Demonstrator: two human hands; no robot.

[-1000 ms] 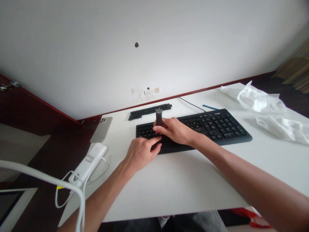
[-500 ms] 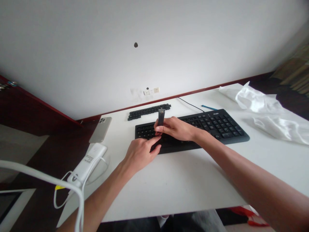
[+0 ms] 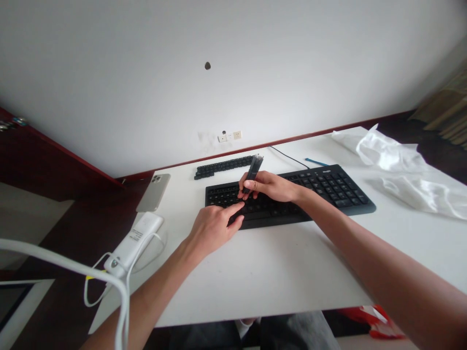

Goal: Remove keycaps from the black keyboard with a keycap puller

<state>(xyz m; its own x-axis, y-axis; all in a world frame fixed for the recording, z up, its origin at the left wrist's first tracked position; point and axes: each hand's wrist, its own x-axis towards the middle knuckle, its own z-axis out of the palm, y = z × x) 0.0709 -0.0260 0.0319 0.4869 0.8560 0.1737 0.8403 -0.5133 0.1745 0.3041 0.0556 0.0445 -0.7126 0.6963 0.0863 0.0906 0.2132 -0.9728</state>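
Observation:
A black full-size keyboard [image 3: 337, 187] lies on the white table. My left hand [image 3: 216, 224] rests at its front left part, index finger stretched onto the keys and thumb apart, holding nothing. Just beyond that fingertip, my right hand [image 3: 269, 186] grips a slim dark tool [image 3: 254, 167] with a clear top end. The tool leans to the right over the keys; its lower end is hidden by my fingers, so its kind does not show. Behind the keyboard, loose black keycaps [image 3: 224, 166] are laid out in rows.
A phone [image 3: 153, 193] lies face down at the left, near a white power bank [image 3: 135, 240] with a white cable [image 3: 73, 262]. Back right are a thin blue stick [image 3: 315, 162] and crumpled white plastic wrap [image 3: 390, 150]. The keyboard's cord [image 3: 288, 156] runs to the back edge.
My right hand has lifted slightly, and the tool in it has tipped from upright to leaning right. My left hand has stayed nearly in place on the keys. The view has shifted a little.

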